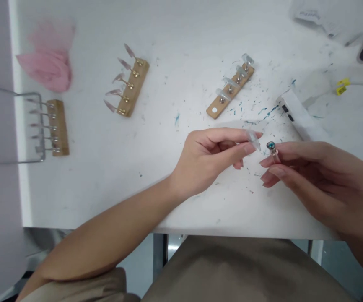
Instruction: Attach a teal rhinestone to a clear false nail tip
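My left hand (211,157) pinches a clear false nail tip (253,139) between thumb and forefinger, just above the white table (169,176). My right hand (318,180) grips a small stand peg (272,150) whose round top carries a blob of blue-green putty. The nail tip's end sits a short gap to the left of that top. Behind the hands lies a wooden holder (230,90) with several clear nail tips on pegs.
Two more wooden holders carry pink nail tips: one at the middle left (133,86), one at the left edge (57,128) by a wire rack (27,126). Pink fabric (47,63) lies far left. A white device (296,113) and blue flecks lie at right.
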`<act>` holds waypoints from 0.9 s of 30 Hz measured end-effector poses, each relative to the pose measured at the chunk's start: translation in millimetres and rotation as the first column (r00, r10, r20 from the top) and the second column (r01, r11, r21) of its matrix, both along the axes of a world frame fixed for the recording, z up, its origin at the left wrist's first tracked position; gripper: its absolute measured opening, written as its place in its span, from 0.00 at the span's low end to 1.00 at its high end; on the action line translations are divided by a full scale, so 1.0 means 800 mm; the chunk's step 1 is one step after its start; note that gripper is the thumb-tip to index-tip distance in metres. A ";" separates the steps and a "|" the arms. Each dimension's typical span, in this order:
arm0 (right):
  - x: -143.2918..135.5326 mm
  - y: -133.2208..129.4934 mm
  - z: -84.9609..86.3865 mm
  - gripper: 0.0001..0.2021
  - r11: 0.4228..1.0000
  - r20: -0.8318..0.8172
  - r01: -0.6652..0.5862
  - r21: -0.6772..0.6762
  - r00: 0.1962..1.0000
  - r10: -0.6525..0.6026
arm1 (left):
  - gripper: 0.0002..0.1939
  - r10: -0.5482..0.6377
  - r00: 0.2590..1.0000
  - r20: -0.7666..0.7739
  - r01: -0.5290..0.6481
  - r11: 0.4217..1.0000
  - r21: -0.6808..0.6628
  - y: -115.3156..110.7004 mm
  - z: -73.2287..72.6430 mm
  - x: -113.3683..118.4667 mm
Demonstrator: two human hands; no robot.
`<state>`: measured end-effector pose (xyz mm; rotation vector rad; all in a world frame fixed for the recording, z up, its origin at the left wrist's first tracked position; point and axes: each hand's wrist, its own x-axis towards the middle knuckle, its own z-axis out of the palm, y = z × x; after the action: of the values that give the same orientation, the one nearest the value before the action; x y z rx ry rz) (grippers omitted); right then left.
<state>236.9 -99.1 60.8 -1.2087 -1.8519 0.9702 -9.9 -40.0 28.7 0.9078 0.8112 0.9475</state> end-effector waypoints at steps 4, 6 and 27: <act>0.000 0.001 0.000 0.16 0.998 -0.005 -0.037 0.051 0.999 0.037 | 0.13 -0.005 1.000 0.027 0.005 1.000 0.008 0.001 0.000 0.001; 0.000 0.002 -0.001 0.16 0.998 0.011 -0.032 0.059 0.999 0.032 | 0.14 -0.001 1.000 0.021 0.001 1.000 -0.007 0.001 0.000 0.001; 0.002 0.000 -0.001 0.18 0.998 -0.015 -0.047 0.041 0.999 0.048 | 0.11 -0.005 0.997 0.079 0.006 1.000 -0.003 0.002 -0.002 0.000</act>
<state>238.3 -98.9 60.1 -1.1347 -1.8863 0.9607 -9.5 -38.8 27.0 0.8638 0.7424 0.9710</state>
